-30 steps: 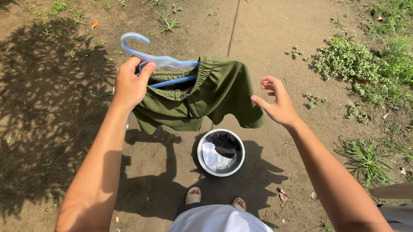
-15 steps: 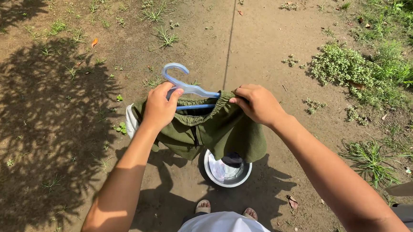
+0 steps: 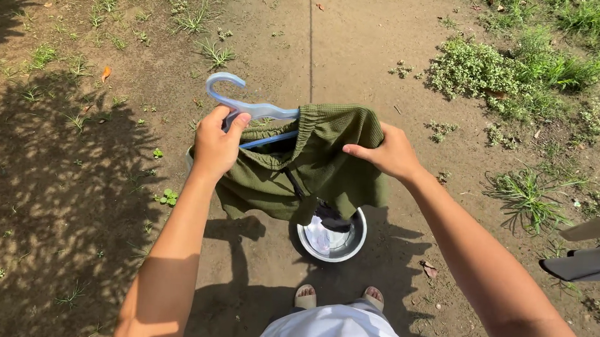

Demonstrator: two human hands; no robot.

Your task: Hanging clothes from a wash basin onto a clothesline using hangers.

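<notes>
My left hand (image 3: 217, 145) grips a pale blue plastic hanger (image 3: 241, 104) near its hook, held out in front of me. Green ribbed shorts (image 3: 307, 165) with an elastic waistband hang over the hanger. My right hand (image 3: 388, 152) pinches the right edge of the shorts. Below them on the ground stands a round metal bowl (image 3: 351, 245), partly hidden by the shorts, with dark and pale wet cloth inside.
Bare dirt ground with tufts of grass and low weeds (image 3: 486, 72) at the upper right. A thin line's shadow (image 3: 312, 44) runs up the dirt. Tree shadow covers the left. My sandalled feet (image 3: 337, 296) stand behind the bowl. Grey-beige objects (image 3: 597, 249) jut in at right.
My right hand went from open and apart to gripping the shorts' waistband, then slid to their right edge. The shorts are spread wider along the hanger.
</notes>
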